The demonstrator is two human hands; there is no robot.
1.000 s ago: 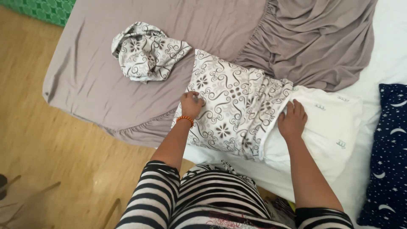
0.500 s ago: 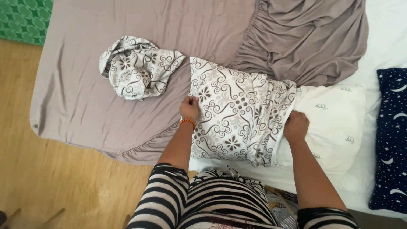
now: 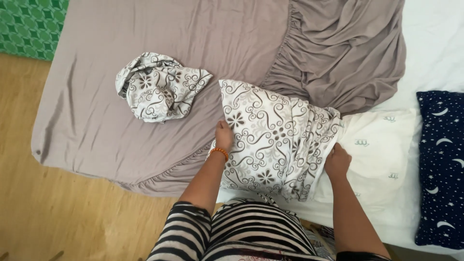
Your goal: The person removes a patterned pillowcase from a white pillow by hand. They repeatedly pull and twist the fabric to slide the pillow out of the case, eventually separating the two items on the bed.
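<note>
Lying across the bed edge, a cream pillow (image 3: 382, 154) is half sheathed in a patterned pillowcase (image 3: 275, 140). The case's closed end is pinned by the left hand (image 3: 224, 137), its bunched mouth clenched by the right hand (image 3: 337, 162), keeping the fabric taut. A crumpled spare case (image 3: 157, 94) lies on the grey sheet (image 3: 96, 130).

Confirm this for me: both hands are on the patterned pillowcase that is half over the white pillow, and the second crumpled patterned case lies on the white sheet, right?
Not quite. The head view shows the crumpled case on the grey-brown fitted sheet, not the white one. The rest holds: left hand and right hand are on the patterned pillowcase, half over the white pillow.
</note>
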